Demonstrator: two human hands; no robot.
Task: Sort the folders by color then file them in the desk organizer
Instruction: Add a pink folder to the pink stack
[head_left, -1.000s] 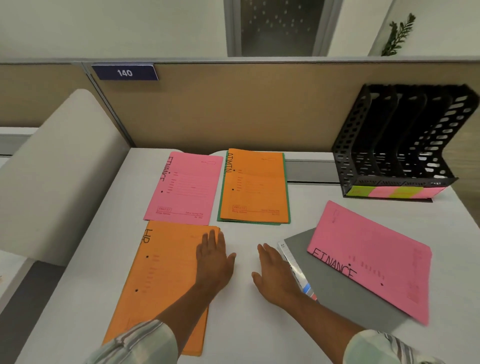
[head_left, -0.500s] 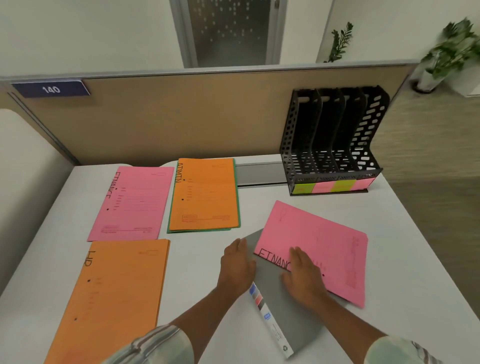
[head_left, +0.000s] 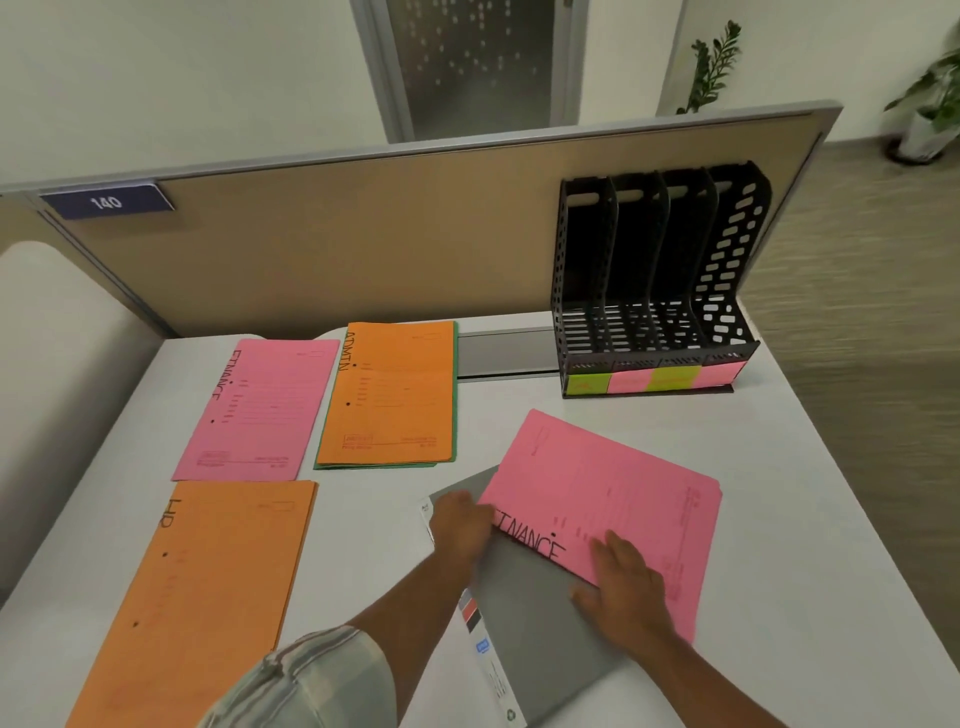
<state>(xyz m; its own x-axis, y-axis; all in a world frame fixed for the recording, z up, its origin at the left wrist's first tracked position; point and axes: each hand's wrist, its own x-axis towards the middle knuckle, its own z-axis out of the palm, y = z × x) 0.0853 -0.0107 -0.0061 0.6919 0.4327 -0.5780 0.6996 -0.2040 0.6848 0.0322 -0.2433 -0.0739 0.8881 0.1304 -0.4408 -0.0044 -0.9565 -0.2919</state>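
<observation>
A pink FINANCE folder (head_left: 613, 499) lies askew on a grey folder (head_left: 530, 613) at the right of the white desk. My left hand (head_left: 462, 525) has its curled fingers over this pink folder's near left corner and pinches it. My right hand (head_left: 623, 577) rests flat on its near edge, thumb on the grey folder. A second pink FINANCE folder (head_left: 254, 410) lies at the far left. Beside it an orange ADMIN folder (head_left: 389, 395) covers a green folder (head_left: 455, 395). An orange HR folder (head_left: 197, 597) lies near left. The black desk organizer (head_left: 660, 280) stands far right, slots empty.
Green and pink sticky notes (head_left: 654, 379) line the organizer's front. A tan partition (head_left: 363, 244) with a "140" plate closes the desk's far side. The desk's right edge (head_left: 852, 519) drops to carpet. A pale chair back (head_left: 52, 338) stands left.
Both hands left the desk's middle and moved right onto the pink FINANCE folder and grey folder. My left hand has gone from the grey folder to the pink folder's corner. The view shifted right.
</observation>
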